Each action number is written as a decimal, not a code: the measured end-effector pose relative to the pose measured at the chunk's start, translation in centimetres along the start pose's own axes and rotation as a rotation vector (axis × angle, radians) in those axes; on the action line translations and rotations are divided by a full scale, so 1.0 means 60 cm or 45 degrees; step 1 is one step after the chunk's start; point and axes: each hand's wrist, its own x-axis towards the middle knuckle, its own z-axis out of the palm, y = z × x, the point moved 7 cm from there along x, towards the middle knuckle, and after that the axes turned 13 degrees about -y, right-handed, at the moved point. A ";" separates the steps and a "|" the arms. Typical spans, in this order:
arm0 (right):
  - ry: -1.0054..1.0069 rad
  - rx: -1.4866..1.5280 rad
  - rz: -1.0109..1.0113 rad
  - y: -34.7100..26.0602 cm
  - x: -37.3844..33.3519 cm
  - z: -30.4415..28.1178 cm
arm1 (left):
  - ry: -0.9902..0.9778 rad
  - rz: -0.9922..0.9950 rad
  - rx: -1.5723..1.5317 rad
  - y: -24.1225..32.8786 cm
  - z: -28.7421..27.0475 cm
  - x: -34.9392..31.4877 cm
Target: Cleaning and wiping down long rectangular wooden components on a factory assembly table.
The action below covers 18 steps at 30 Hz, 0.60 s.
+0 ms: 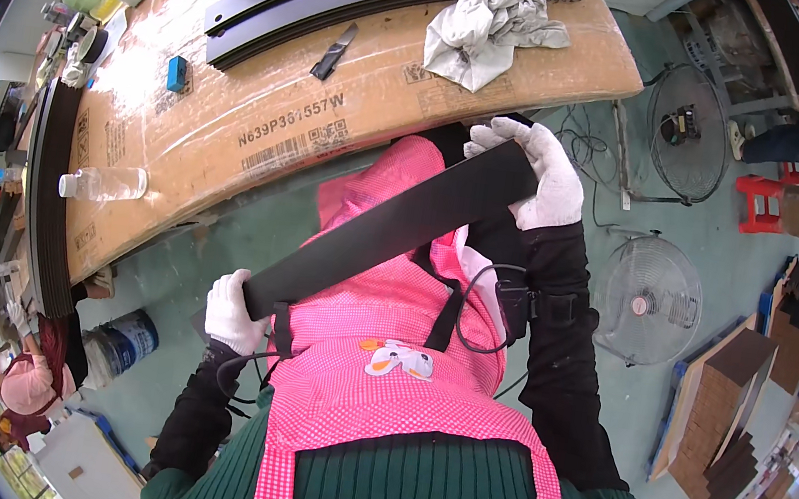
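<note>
A long flat black board (393, 223) lies slantwise across my lap, in front of a pink checked apron. My left hand (235, 314), in a white glove, grips its lower left end. Around the upper right end is my right hand (546, 173), also white-gloved, fingers over the far edge and thumb side underneath. The board is apart from the table's near edge. Beyond it on the table are a stack of similar black boards (350, 13), a crumpled pale rag (488, 34) and a dark utility knife (334, 51).
The cardboard-covered table (202, 138) carries a clear plastic bottle (103, 183) and a small blue block (176, 74). More black boards (47, 203) stand at its left end. Two floor fans (650, 301) and a red stool (758, 206) are at right. Another person (29, 378) is at far left.
</note>
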 end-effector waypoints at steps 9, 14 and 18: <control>0.024 -0.306 -0.067 -0.001 0.006 -0.003 | 0.029 0.086 -0.028 0.008 -0.014 0.022; 0.126 -0.195 -0.126 0.005 0.004 -0.012 | 0.123 0.315 -0.030 0.094 -0.086 0.120; 0.165 -0.158 -0.227 -0.010 0.007 -0.031 | 0.018 0.510 -0.030 0.140 -0.133 0.212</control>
